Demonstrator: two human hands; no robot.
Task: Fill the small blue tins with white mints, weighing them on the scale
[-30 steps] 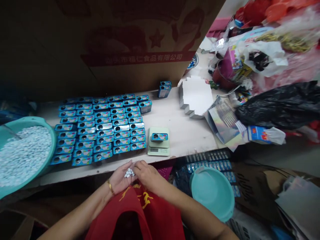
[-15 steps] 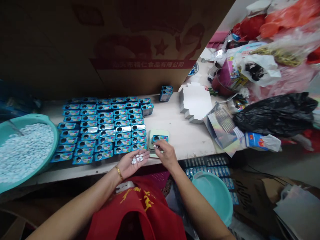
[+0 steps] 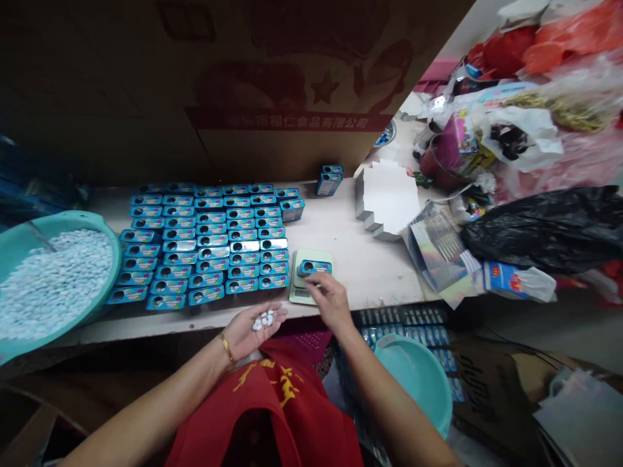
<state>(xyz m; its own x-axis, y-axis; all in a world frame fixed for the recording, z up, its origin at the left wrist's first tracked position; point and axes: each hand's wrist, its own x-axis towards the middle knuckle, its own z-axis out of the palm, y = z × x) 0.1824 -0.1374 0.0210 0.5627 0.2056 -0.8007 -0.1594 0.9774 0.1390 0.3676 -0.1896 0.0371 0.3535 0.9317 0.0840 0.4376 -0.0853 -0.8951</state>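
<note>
My left hand (image 3: 256,326) is palm up at the table's front edge, fingers stretched out, with several small white candies (image 3: 263,320) lying in its palm. Just to the right stands a pale green scale (image 3: 298,293), bearing a small blue candy box (image 3: 315,267) with a dark round spot at the left of its top. My right hand (image 3: 331,299) is at the near side of this box, fingertips bent together. Whether a candy is between them is hidden. Rows of similar blue boxes (image 3: 213,240) stand to the left on the table.
A turquoise basin (image 3: 104,235) full of white candies is at the left. Behind the rows rises a large cardboard carton (image 3: 292,152). White flat cartons (image 3: 389,194) are stacked at right, beside bags and clutter. Another turquoise basin (image 3: 413,376) sits below the table.
My left hand has drawn slightly away from the scale, and fewer candies lie in its palm. The candies earlier visible at my right fingertips no longer show. The view has shifted slightly.
</note>
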